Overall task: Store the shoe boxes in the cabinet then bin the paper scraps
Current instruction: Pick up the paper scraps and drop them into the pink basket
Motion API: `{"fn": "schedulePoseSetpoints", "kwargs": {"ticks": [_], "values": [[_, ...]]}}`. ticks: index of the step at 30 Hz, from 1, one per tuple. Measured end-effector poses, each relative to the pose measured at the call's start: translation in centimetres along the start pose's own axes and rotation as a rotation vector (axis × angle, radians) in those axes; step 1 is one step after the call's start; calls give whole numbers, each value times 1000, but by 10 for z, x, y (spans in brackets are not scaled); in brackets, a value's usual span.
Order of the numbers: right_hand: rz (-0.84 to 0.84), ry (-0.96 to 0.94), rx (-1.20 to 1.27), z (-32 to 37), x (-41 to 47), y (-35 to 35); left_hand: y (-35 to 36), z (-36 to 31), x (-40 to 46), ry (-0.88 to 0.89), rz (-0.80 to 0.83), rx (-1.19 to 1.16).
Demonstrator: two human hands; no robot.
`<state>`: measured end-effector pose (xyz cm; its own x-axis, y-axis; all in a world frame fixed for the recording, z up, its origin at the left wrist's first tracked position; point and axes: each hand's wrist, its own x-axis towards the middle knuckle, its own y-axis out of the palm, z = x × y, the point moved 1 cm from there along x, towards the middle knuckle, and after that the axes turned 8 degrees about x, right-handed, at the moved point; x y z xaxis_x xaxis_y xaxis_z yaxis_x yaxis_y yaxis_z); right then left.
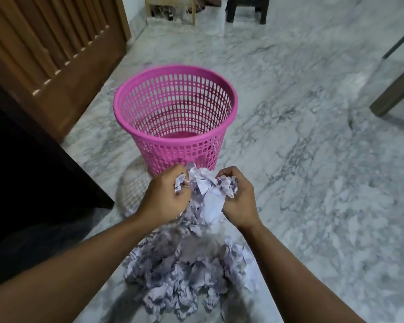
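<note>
Two hands clutch one wad of crumpled paper scraps (204,190): the left hand (165,194) and right hand (237,197) both curl round it. The pink bin (175,117) stands just beyond them; more scraps (184,271) lie on the floor (313,159) beneath.

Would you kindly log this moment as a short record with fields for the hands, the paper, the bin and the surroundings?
left hand: grips a bunch of paper scraps
right hand: grips the same bunch
bunch position: held just in front of the bin, below its rim
bin: pink, mesh, upright on the floor; no paper visible inside
pile: crumpled scraps on the floor, below the hands
door: wooden, left of the bin
task stage: scraps not yet binned
</note>
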<state>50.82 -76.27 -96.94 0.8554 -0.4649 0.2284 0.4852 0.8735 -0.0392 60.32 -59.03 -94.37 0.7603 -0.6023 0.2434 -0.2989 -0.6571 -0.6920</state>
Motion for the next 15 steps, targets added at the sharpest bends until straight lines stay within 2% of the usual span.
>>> {"fn": "schedulePoseSetpoints", "kwargs": {"ticks": [4, 8, 12, 15], "values": [[-35, -191, 97, 68, 37, 8, -38, -51, 28, 36, -161, -92], [56, -270, 61, 122, 86, 13, -82, -87, 68, 94, -298, -101], [85, -228, -341, 147, 160, 23, -103, -74, 138, 22, -355, 6], [185, -83, -673, 149, 204, 33, -100, -43, 185, -111, -242, 206]]}}
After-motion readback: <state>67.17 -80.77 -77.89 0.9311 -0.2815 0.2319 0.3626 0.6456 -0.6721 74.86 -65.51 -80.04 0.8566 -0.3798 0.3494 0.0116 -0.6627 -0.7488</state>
